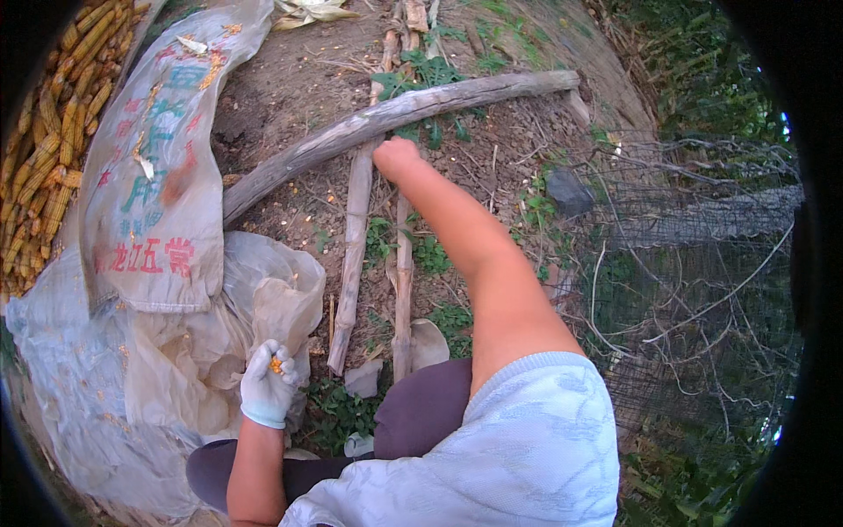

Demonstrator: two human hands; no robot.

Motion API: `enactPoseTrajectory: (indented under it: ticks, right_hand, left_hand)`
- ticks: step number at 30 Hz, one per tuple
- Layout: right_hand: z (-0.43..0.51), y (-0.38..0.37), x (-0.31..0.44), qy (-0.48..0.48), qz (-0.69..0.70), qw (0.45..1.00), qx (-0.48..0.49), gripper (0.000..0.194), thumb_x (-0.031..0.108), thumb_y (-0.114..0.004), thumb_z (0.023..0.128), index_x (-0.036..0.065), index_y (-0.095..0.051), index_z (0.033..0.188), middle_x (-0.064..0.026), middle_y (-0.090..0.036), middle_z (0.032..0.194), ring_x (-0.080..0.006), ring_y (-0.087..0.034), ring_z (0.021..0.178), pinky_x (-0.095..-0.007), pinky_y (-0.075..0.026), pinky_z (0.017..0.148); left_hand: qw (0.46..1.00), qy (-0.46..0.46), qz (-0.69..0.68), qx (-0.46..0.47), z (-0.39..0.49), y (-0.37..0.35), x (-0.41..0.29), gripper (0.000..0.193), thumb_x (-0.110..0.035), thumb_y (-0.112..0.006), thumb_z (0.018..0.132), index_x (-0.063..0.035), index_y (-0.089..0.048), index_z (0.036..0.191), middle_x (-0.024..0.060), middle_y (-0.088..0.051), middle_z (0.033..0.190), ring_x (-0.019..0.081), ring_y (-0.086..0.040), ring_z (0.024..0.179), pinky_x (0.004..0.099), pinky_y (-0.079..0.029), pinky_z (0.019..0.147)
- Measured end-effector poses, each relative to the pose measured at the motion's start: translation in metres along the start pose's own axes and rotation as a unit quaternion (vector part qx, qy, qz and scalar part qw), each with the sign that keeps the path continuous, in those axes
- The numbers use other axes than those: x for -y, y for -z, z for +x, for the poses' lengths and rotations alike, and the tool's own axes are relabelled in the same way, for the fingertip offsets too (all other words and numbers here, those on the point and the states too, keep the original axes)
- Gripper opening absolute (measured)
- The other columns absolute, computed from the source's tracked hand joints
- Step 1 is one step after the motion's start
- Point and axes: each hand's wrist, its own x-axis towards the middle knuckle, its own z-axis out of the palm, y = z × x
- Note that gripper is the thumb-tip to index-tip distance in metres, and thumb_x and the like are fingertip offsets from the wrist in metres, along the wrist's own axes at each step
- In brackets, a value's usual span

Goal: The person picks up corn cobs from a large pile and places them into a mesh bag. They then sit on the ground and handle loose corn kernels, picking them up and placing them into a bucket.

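Note:
My left hand (269, 388), in a white knit glove, is cupped palm up with a small heap of yellow corn kernels (276, 364) in it. Just beyond it is a crumpled translucent plastic sheet (283, 300). My bare right hand (397, 158) reaches far forward, close to the ground, beside a curved weathered log (395, 112). Its fingers are curled and mostly hidden, so whether they grip something cannot be told. The upper end of a straight wooden pole (355, 230) is right by that hand.
A pile of corn cobs (59, 132) lies at far left beside a printed woven sack (191, 178) scattered with kernels. A second pole (404, 283) lies parallel. Stones (363, 379), weeds (431, 255) and loose kernels dot the soil. Wire netting (698, 283) with dry vines borders the right.

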Motion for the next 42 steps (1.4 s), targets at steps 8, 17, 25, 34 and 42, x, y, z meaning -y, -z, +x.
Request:
enactPoseTrajectory:
  ticks: [8, 17, 25, 34, 42]
  right_hand:
    - [0.011, 0.01, -0.013, 0.057, -0.017, 0.996, 0.068, 0.022, 0.011, -0.053, 0.083, 0.008, -0.07, 0.096, -0.0112, -0.067, 0.109, -0.0269, -0.063, 0.102, -0.0389, -0.052, 0.084]
    - [0.004, 0.024, -0.022, 0.058, 0.009, 0.993, 0.104, 0.023, 0.012, -0.057, 0.076, 0.006, -0.07, 0.095, -0.0139, -0.066, 0.106, -0.0295, -0.063, 0.1, -0.0401, -0.052, 0.084]
    - [-0.078, 0.074, 0.05, 0.098, 0.345, 0.931, -0.064, 0.023, 0.023, -0.056, 0.074, 0.005, -0.066, 0.085, -0.0177, -0.064, 0.088, -0.0355, -0.063, 0.083, -0.0452, -0.052, 0.076]
    - [-0.08, 0.034, -0.014, 0.057, 0.37, 0.883, -0.284, 0.022, 0.026, -0.055, 0.086, 0.008, -0.067, 0.085, -0.0108, -0.066, 0.084, -0.0303, -0.064, 0.082, -0.0403, -0.051, 0.074]
    - [-0.031, -0.075, -0.292, -0.352, 0.207, 0.847, -0.339, 0.026, 0.016, -0.062, 0.079, 0.012, -0.07, 0.103, -0.0187, -0.062, 0.098, -0.0362, -0.06, 0.093, -0.0434, -0.049, 0.083]
  left_hand:
    - [1.0, 0.004, -0.01, -0.002, 0.003, 0.006, 0.0, 0.019, -0.023, -0.053, 0.094, -0.0057, -0.055, 0.102, 0.0056, -0.055, 0.086, 0.0161, -0.052, 0.071, 0.0268, -0.044, 0.056]
    - [1.0, 0.009, -0.009, 0.01, 0.004, 0.011, 0.001, 0.019, -0.023, -0.052, 0.094, -0.0059, -0.055, 0.103, 0.0058, -0.056, 0.087, 0.0163, -0.052, 0.073, 0.0269, -0.044, 0.058]
    - [0.991, 0.034, -0.09, -0.094, 0.041, -0.005, 0.009, 0.022, -0.023, -0.05, 0.096, -0.0048, -0.058, 0.105, 0.0086, -0.061, 0.101, 0.0223, -0.058, 0.085, 0.035, -0.051, 0.076]
    - [0.97, 0.118, -0.187, 0.101, 0.102, -0.064, 0.026, 0.019, -0.019, -0.052, 0.094, -0.0039, -0.06, 0.101, 0.009, -0.062, 0.1, 0.0221, -0.059, 0.091, 0.0375, -0.051, 0.083]
    - [0.987, 0.097, -0.113, 0.054, 0.092, -0.07, 0.042, 0.022, -0.025, -0.048, 0.097, -0.0054, -0.058, 0.095, 0.0089, -0.059, 0.096, 0.0236, -0.056, 0.086, 0.0374, -0.051, 0.075]
